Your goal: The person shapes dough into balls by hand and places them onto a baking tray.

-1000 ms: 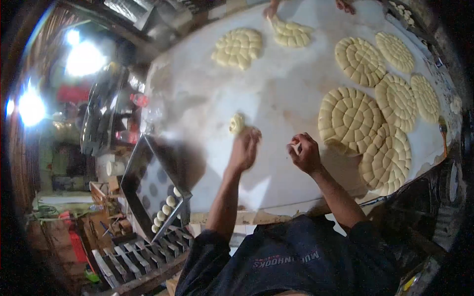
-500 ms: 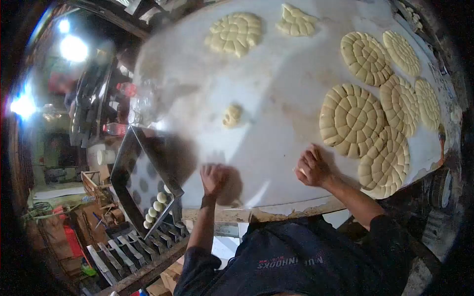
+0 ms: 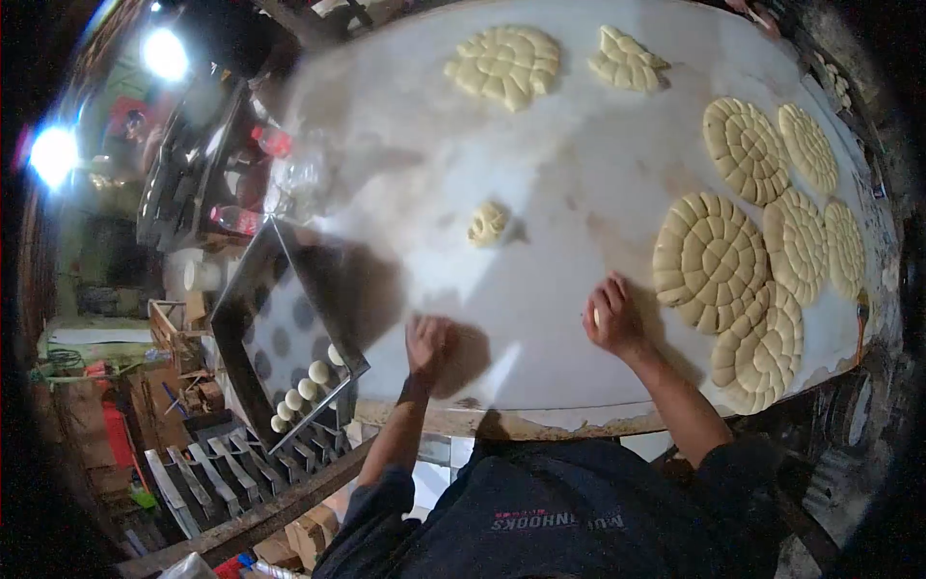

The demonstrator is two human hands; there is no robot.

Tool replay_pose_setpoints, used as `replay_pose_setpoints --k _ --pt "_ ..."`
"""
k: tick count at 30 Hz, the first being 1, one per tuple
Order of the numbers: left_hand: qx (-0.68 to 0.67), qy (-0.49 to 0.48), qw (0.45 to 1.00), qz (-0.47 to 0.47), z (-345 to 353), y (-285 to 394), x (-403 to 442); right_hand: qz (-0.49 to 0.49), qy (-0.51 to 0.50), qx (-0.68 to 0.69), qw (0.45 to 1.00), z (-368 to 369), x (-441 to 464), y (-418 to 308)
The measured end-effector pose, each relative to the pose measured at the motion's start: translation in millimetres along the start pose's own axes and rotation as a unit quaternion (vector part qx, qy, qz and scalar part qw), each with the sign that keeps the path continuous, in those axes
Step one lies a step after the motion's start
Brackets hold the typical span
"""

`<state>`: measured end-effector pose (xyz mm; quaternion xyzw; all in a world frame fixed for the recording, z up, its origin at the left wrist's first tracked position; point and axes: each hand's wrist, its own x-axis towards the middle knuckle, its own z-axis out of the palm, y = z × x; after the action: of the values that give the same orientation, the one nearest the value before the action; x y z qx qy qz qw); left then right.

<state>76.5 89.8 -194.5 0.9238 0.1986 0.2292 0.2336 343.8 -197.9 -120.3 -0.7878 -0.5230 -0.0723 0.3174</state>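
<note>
My left hand (image 3: 431,347) is curled, knuckles up, low over the table near the tray; whatever lies under its fingers is hidden. My right hand (image 3: 612,315) is cupped on the tabletop around a small piece of pale dough (image 3: 596,317), which peeks out beside the thumb. Farther in, between the hands, sits a small lump of dough pieces (image 3: 488,224). Just right of my right hand lies a large round of dough (image 3: 712,259) cut into many segments.
A dark-rimmed tray (image 3: 318,289) leans at the table's left edge with several dough balls (image 3: 308,389) along its near side. More cut rounds (image 3: 746,150) cover the right side. A cut dough slab (image 3: 506,64) lies at the back. Plastic bottles (image 3: 234,220) stand left.
The whole view has shifted, so the table's contents appear farther right. Both hands stay low on the table, and the right hand's fingers have turned slightly.
</note>
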Motion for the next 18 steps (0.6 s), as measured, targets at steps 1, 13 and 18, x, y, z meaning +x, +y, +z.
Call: replay_pose_setpoints --k 1,13,18 --pt "0.079 -0.015 0.997 0.013 -38 65 56 0.056 -0.009 -0.013 0.998 12 15 -3" --pt "-0.002 -0.042 0.998 0.054 -17 93 4 0.291 0.013 0.188 0.938 6 -23 -71" --pt "-0.304 -0.211 0.928 -0.048 -76 93 14 0.458 0.037 0.665 0.589 25 6 -158"
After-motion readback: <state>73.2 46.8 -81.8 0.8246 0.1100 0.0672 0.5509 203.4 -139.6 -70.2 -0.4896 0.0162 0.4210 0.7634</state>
